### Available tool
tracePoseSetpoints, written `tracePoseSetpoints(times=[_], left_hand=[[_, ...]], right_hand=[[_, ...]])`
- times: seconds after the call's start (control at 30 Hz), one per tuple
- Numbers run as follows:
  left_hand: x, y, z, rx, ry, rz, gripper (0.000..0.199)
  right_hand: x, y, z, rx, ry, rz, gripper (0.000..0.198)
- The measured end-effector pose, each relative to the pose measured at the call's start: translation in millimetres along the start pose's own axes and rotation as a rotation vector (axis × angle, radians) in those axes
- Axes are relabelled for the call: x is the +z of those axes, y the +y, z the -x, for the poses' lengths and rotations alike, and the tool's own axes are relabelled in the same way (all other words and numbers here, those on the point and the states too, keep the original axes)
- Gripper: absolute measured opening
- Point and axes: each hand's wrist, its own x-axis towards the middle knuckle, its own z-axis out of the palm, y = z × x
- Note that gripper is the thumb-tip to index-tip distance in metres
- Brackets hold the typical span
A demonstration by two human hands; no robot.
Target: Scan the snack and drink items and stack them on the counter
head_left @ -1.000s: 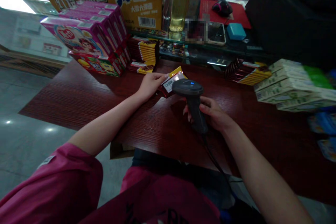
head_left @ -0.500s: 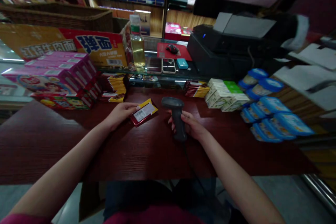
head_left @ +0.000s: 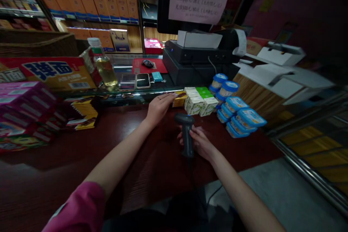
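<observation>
My left hand (head_left: 161, 108) reaches to a stack of yellow-and-dark-red wrapped bars (head_left: 179, 99) at the back of the counter. Its fingers lie stretched over the stack's left end; the thumb and whatever lies beneath the palm are hidden. My right hand (head_left: 200, 141) is closed around the handle of a dark grey barcode scanner (head_left: 187, 134), held upright with its head at the top and its cable hanging down. Small green-and-white cartons (head_left: 199, 102) stand just right of the bars. Another stack of the same bars (head_left: 85, 112) sits at the left.
Pink and red boxes (head_left: 29, 105) are piled at the left. Blue-lidded tubs (head_left: 239, 116) stand at the right. Behind the counter (head_left: 141, 174), a glass shelf holds a bottle (head_left: 104, 69), a phone (head_left: 143, 81) and a mouse (head_left: 148, 63), beside a black printer (head_left: 195, 56).
My left hand has moved right, from mid-counter to the right stack. The wrapped bar it held no longer shows separately. My right hand keeps the scanner; the view has turned right.
</observation>
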Motion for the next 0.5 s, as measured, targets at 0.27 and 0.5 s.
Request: tracePoseSetpoints(times=[0.27,0.5], left_hand=[[40,-28,8,0.110,-0.101,-0.174,0.039],[51,-35,-3,-0.016,-0.194,-0.208,0.039]], right_hand=[[3,-2,-6,0.021,-0.007,-0.047,0.046],[2,-2,-8,0.042,-0.034,-0.057,0.045]])
